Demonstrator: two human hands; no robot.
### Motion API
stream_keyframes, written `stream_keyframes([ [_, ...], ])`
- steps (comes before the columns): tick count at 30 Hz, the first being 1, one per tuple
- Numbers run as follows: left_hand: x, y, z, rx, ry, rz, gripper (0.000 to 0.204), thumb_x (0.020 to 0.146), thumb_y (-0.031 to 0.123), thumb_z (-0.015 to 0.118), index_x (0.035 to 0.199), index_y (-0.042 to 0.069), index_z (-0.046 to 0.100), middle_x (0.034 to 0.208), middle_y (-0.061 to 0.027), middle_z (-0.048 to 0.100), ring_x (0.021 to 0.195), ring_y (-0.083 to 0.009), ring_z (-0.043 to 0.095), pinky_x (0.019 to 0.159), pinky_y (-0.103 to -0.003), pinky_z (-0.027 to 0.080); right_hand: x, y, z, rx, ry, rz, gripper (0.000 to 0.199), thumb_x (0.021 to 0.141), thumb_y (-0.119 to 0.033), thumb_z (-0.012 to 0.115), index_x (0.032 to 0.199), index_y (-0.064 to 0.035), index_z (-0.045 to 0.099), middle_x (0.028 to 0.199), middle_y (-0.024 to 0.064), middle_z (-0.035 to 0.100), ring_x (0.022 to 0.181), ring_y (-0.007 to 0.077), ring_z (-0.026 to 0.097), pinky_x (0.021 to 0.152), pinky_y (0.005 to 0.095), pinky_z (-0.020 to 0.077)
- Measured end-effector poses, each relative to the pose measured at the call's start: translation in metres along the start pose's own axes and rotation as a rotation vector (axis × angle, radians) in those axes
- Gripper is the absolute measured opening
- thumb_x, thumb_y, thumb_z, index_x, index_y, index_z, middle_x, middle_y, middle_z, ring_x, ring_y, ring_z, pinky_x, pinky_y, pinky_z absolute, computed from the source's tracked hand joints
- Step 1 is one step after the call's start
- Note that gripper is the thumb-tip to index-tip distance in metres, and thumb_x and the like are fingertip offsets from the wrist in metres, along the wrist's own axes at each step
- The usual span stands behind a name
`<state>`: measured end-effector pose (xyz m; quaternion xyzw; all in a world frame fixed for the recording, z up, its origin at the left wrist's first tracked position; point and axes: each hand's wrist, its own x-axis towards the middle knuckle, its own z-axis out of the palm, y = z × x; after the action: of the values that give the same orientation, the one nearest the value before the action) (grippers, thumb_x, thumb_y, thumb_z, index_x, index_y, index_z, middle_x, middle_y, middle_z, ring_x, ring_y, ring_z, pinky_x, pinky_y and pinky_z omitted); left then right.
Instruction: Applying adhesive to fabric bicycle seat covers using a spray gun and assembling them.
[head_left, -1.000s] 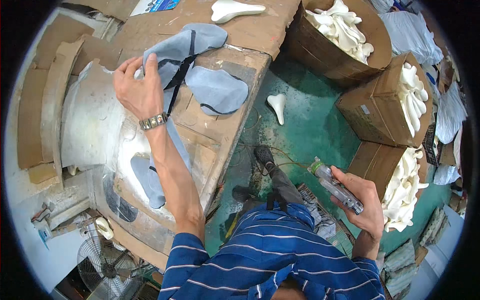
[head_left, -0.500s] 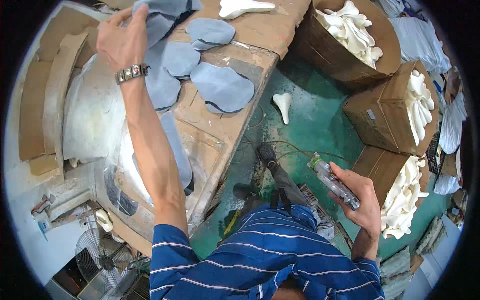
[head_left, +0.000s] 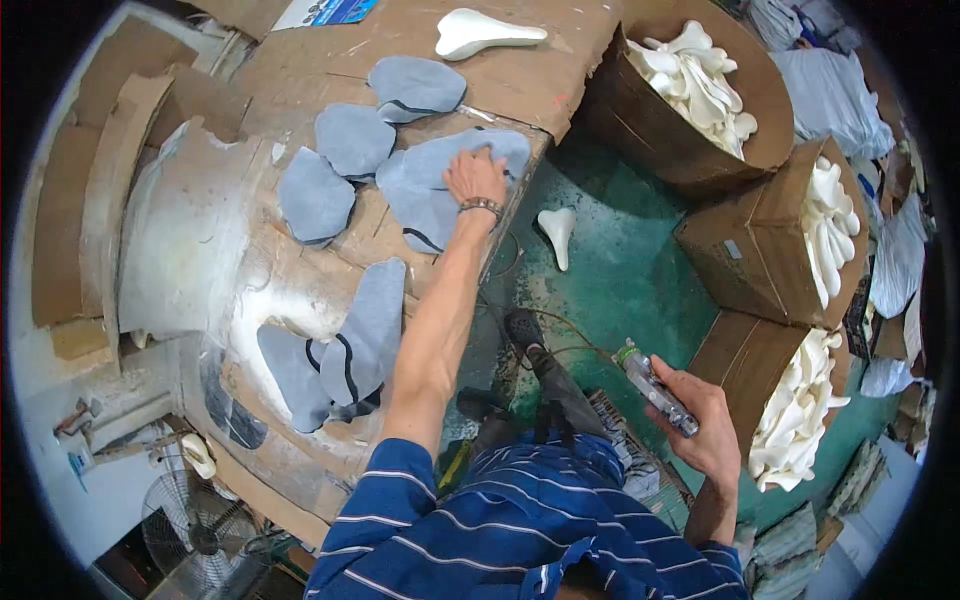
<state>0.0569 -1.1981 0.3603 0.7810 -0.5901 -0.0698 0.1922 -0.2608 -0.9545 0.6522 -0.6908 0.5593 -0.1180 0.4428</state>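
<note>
No wording or number readable anywhere. Two printed items seen, both too small to make out. First: printed sheet (head_left: 345, 10), part white, part bright blue, lying flat at the far end of the bench (head_left: 300, 75), cut off by the upper rim of the view. Small dark marks on its white part; cannot tell letters from pictures. Second: small pale label (head_left: 733, 249), roughly rectangular, stuck on the middle cardboard box (head_left: 772, 255), on the side facing the bench's right edge. Marks on it illegible.
</note>
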Motion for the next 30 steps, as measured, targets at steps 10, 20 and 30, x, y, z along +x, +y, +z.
stream_keyframes([
  [10, -0.040, 0.018, -0.002, -0.918, -0.011, -0.271, 0.085, 0.097, 0.031, 0.067, 0.160, -0.004, 0.022, 0.128, -0.0274, 0.066, 0.119, -0.0400, 0.064, 0.098, -0.047, 0.050, 0.018, -0.004, 0.016, -0.008, -0.045, 0.036, 0.065, 0.076, 0.007, 0.075, 0.140, 0.0016, 0.061, 0.115, 0.0257, 0.072, 0.103, 0.0397, 0.072, 0.093, 0.0379, 0.0540],
  [20, -0.130, -0.104, -0.111, -0.458, 0.132, -0.179, 0.074, 0.083, 0.026, 0.082, 0.145, 0.000, 0.052, 0.142, -0.0208, 0.055, 0.132, -0.0406, 0.053, 0.109, -0.048, 0.045, 0.067, -0.037, 0.058, -0.049, -0.267, -0.209, 0.064, 0.076, 0.008, 0.074, 0.139, 0.0031, 0.060, 0.115, 0.0262, 0.070, 0.104, 0.0433, 0.070, 0.091, 0.0409, 0.0538],
  [30, -0.237, -0.184, -0.221, 0.680, -0.291, -0.288, 0.038, 0.081, 0.024, 0.077, 0.113, 0.003, 0.074, 0.136, -0.0185, 0.060, 0.144, -0.0416, 0.041, 0.122, -0.064, 0.021, 0.116, -0.067, 0.113, -0.084, -0.381, -0.425, 0.057, 0.081, 0.000, 0.076, 0.135, 0.0035, 0.060, 0.113, 0.0271, 0.068, 0.103, 0.0470, 0.066, 0.089, 0.0432, 0.0523],
])
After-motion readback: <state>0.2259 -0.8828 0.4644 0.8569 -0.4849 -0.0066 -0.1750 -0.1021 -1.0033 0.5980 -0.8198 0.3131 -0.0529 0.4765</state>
